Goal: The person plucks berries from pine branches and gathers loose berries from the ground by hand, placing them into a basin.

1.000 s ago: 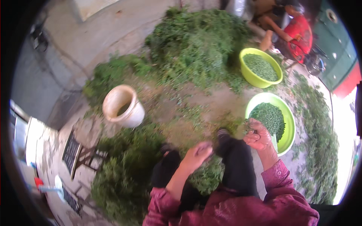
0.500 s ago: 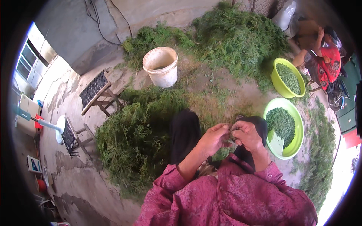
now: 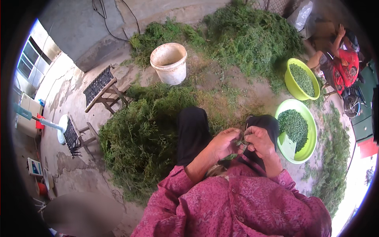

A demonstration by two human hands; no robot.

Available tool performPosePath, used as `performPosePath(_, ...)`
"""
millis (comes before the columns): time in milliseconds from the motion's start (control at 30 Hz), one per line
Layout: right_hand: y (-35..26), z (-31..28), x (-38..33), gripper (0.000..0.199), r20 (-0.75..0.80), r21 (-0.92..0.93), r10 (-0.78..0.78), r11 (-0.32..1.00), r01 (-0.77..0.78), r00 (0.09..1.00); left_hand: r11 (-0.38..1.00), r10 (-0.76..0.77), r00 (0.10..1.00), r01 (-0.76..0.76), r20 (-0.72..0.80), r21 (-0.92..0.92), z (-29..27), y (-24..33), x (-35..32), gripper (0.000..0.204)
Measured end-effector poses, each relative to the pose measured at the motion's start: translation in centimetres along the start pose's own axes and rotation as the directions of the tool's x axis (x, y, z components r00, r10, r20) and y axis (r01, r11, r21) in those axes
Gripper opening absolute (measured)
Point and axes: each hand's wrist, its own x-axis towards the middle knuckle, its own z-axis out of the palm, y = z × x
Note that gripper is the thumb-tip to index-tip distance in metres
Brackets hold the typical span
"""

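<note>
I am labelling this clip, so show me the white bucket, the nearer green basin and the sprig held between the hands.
white bucket [image 3: 170, 68], head view, on its outer wall.
nearer green basin [image 3: 289, 145], head view, on its bare inner wall.
sprig [image 3: 239, 142], head view, on its leaves between both hands.

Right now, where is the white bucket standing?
In the head view the white bucket stands upright on the ground, upper middle, ahead of the person, between the two heaps of green plants and.

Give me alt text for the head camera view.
Left hand and right hand meet over the lap, pinching a small green sprig. A green basin of picked greens sits at right, a heap of cuttings at left, a white bucket beyond.
</note>
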Motion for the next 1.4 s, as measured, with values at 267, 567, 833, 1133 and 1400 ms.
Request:
performPosePath(267, 1.3, -0.3, -0.6, 0.002, 0.098, 0.058, 0.003, 0.998, -0.009, 0.995, 0.996, -0.079, 0.996, 0.078, -0.033, -0.031, -0.9, -0.9, 0.4, 0.010)
performPosePath(567, 2.2, -0.7, -0.8, 0.004, 0.064, -0.016, -0.006, 1.000, 0.007, 0.998, 1.000, -0.007, 0.998, 0.007, -0.055, -0.001, -1.2, -1.8, -0.6, 0.006)
performPosePath(833, 1.8, -0.9, -1.4, 0.003, 0.070, 0.083, 0.034, 0.996, -0.040, 0.997, 0.999, 0.000, 1.000, -0.001, -0.031, -0.049, 0.3, -1.1, -2.0, 0.007)
performPosePath(1133, 2.5, -0.7, -1.3, 0.003, 0.136, 0.189, 0.057, 0.979, -0.083, 0.989, 0.955, 0.088, 0.995, -0.071, -0.046, 0.288, -0.1, -1.4, -2.4, 0.009)
performPosePath(1400, 0.5, -1.9, -2.2, 0.003, 0.296, 0.593, -0.021, 0.788, -0.167, 0.955, 0.990, 0.045, 0.997, -0.052, 0.055, 0.134, -0.8, -1.2, -2.9, 0.003)
